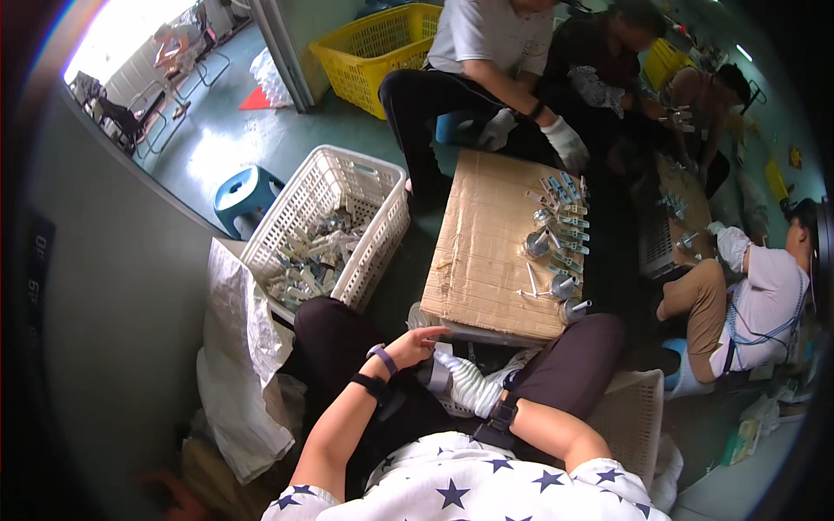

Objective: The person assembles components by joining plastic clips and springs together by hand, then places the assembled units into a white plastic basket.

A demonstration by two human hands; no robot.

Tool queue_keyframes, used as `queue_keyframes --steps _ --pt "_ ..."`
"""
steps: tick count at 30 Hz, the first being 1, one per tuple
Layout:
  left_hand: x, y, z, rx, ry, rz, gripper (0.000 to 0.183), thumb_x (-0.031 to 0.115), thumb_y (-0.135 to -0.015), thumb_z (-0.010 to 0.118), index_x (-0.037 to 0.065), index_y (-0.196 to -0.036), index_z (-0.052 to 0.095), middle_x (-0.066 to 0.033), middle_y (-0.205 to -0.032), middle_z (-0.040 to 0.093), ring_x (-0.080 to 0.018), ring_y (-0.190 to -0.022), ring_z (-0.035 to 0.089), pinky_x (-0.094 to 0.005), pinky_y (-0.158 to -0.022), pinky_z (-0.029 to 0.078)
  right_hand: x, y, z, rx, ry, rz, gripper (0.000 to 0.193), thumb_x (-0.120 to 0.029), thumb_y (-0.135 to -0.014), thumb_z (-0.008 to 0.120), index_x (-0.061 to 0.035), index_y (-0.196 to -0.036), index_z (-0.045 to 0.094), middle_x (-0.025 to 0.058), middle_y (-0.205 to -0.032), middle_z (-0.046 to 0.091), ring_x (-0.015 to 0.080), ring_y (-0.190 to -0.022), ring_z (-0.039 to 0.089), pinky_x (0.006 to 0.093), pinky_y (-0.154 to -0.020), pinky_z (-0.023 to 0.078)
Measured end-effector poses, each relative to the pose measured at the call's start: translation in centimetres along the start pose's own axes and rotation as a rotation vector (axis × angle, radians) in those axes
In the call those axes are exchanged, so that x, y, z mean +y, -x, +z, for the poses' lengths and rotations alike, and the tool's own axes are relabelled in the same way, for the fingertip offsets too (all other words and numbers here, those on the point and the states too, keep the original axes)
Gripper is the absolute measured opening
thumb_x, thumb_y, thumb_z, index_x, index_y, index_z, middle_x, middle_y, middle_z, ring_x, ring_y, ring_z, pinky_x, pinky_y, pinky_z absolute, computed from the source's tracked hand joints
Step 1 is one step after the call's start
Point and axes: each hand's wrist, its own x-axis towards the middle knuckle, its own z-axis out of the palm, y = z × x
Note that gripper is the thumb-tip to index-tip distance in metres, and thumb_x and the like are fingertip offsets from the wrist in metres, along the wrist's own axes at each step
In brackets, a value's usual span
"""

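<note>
My left hand (415, 347), bare, is over my lap just short of the cardboard's near edge, its index finger stretched out. Close beside it, my right hand (476, 387) wears a white glove with green stripes; its fingers close around a small greyish piece (439, 375) that I cannot make out. Beyond both hands lies a cardboard sheet (486, 243) serving as a worktop. Along its right side sit several pale and blue clothes pegs (573, 234) in a row, and several round silvery parts with white stems (563, 286). A white stick-like piece (532, 280) lies next to them.
A white plastic basket (395, 221) holding many pegs stands left of the cardboard, near a blue stool (243, 195). A white sack (239, 365) slumps at my left, and another basket (638, 417) is at my right. Co-workers sit across and to the right; a yellow crate (347, 65) stands behind.
</note>
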Motion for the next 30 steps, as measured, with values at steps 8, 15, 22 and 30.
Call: queue_keyframes --steps 8,15,22,30 --pt "-4.2 -3.2 1.8 0.044 -0.333 -0.005 0.049 -0.011 -0.067 0.045 0.008 -0.109 0.062 -0.0104 -0.098 0.066 -0.0184 -0.093 0.060 -0.0279 -0.084 0.046 -0.3 0.5 -0.1 0.094 -0.128 0.126 0.025 -0.030 -0.088 0.055 -0.0103 -0.104 0.058 0.0031 -0.094 0.063 0.0150 -0.082 0.061 0.0292 -0.074 0.049" --pt "-6.0 -4.6 2.6 0.010 -0.391 0.015 0.027 -0.003 -0.078 0.056 0.003 -0.102 0.065 -0.0067 -0.092 0.067 -0.0125 -0.084 0.059 -0.0252 -0.078 0.047 -0.2 -0.5 -4.1 0.088 -0.099 0.169 0.025 -0.030 -0.086 0.058 -0.0119 -0.104 0.058 0.0031 -0.095 0.064 0.0151 -0.082 0.061 0.0289 -0.076 0.049" --pt "-6.9 -4.7 4.0 0.097 -0.182 -0.186 0.030 -0.001 -0.075 0.056 0.004 -0.104 0.064 -0.0044 -0.086 0.066 -0.0113 -0.076 0.060 -0.0267 -0.065 0.049 -8.1 5.2 -1.8 0.330 1.189 -0.494 0.039 -0.017 -0.082 0.063 0.0009 -0.113 0.048 0.0106 -0.103 0.055 0.0188 -0.095 0.053 0.0306 -0.083 0.045" --pt "-9.5 -5.2 6.6 0.146 0.116 -0.106 0.020 0.001 -0.079 0.060 0.002 -0.099 0.064 -0.0033 -0.087 0.064 -0.0105 -0.079 0.058 -0.0245 -0.070 0.048 -22.1 5.8 -4.1 0.713 1.996 -0.660 0.036 -0.007 -0.071 0.064 -0.0075 -0.106 0.055 0.0150 -0.102 0.054 0.0279 -0.093 0.055 0.0352 -0.080 0.047"
